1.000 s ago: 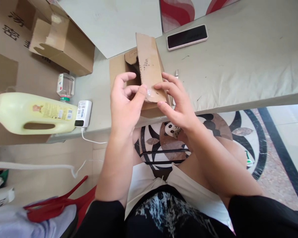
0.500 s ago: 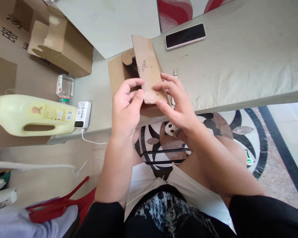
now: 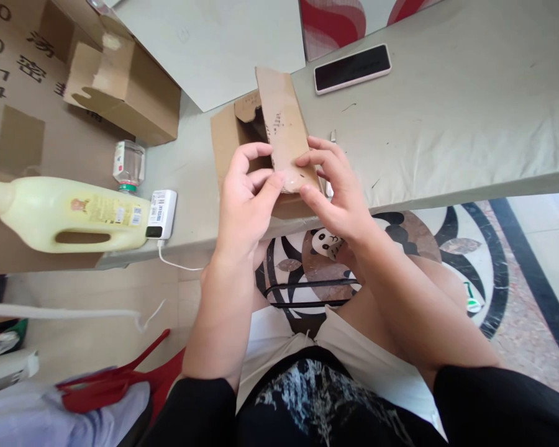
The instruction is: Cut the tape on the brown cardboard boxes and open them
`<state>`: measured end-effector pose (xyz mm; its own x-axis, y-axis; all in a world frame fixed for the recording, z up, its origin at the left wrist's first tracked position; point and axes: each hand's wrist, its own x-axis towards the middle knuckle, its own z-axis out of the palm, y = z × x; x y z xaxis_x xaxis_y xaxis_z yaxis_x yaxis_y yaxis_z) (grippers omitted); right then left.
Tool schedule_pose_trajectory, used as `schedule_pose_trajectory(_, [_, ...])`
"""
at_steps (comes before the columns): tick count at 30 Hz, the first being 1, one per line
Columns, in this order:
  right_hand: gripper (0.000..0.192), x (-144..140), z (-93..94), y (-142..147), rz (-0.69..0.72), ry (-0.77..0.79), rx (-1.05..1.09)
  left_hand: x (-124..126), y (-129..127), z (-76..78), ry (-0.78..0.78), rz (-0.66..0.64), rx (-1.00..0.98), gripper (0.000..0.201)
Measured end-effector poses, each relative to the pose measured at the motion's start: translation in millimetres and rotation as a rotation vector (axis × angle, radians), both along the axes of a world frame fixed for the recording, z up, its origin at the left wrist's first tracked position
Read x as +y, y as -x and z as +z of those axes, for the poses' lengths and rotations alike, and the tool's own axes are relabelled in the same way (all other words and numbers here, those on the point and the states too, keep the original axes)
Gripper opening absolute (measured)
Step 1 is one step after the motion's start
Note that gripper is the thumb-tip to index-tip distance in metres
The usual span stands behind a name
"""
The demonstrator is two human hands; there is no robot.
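A small open cardboard box (image 3: 226, 133) sits near the table's front edge, with a flap (image 3: 285, 115) raised over its right part. Clear tape (image 3: 291, 180) lies wrinkled on the flap's near end. My left hand (image 3: 248, 192) is closed at the flap's near left corner, the thumb against the tape and the index finger along the edge. From the right, my right hand (image 3: 335, 183) grips the flap with bent fingers, its thumb at the near end. Beside the box, partly behind my right hand, lies a thin light-coloured tool (image 3: 333, 136), its kind unclear.
A phone (image 3: 353, 69) lies behind the box on the cloth-covered table (image 3: 447, 130). To the left are a white power bank (image 3: 161, 214) with a cable, a yellowish jug (image 3: 74, 214), a clear bottle (image 3: 129, 164) and another cardboard box (image 3: 142, 93).
The view has shifted slightly, so everything on the table appears a little further right. Both hands keep nearly the same hold on the flap, the left thumb pressing at the tape.
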<state>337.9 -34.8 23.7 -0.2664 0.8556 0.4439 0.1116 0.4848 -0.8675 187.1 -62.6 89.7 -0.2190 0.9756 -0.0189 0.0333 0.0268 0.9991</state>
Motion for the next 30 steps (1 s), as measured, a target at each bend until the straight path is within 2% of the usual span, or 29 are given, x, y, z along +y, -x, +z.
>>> schedule_pose_trajectory(4, [0.040,-0.2,0.4,1.0,-0.002,0.005,-0.022,-2.2,-1.1,1.7,0.048,0.043,-0.028,0.037])
schedule_pose_trajectory(9, [0.039,-0.3,0.8,2.3,0.013,-0.005,-0.014,-2.1,1.1,-0.1,-0.006,0.046,0.028,0.028])
schedule_pose_trajectory(14, [0.036,-0.9,0.5,2.6,-0.007,0.023,0.003,1.0,12.0,-3.3,-0.076,0.122,0.005,0.020])
schedule_pose_trajectory(20, [0.033,6.7,-11.1,-5.4,-0.250,0.095,0.035,-5.7,47.5,-10.5,-0.092,0.256,-0.225,0.027])
schedule_pose_trajectory(23, [0.036,12.3,-14.6,-8.5,-0.307,0.288,0.036,-14.0,66.0,-18.6,-0.075,0.304,-0.319,0.030])
schedule_pose_trajectory(25, [0.037,14.1,-13.3,-7.9,-0.279,0.475,-0.054,-18.3,76.9,-26.7,-0.070,0.337,-0.359,0.031])
schedule_pose_trajectory(27, [0.036,13.3,-9.1,-5.7,-0.195,0.566,-0.187,-20.9,86.2,-36.1,-0.027,0.335,-0.384,0.029])
schedule_pose_trajectory(30, [0.042,8.8,-1.1,-2.1,-0.057,0.466,-0.308,-23.5,94.8,-49.0,0.074,0.300,-0.425,0.023])
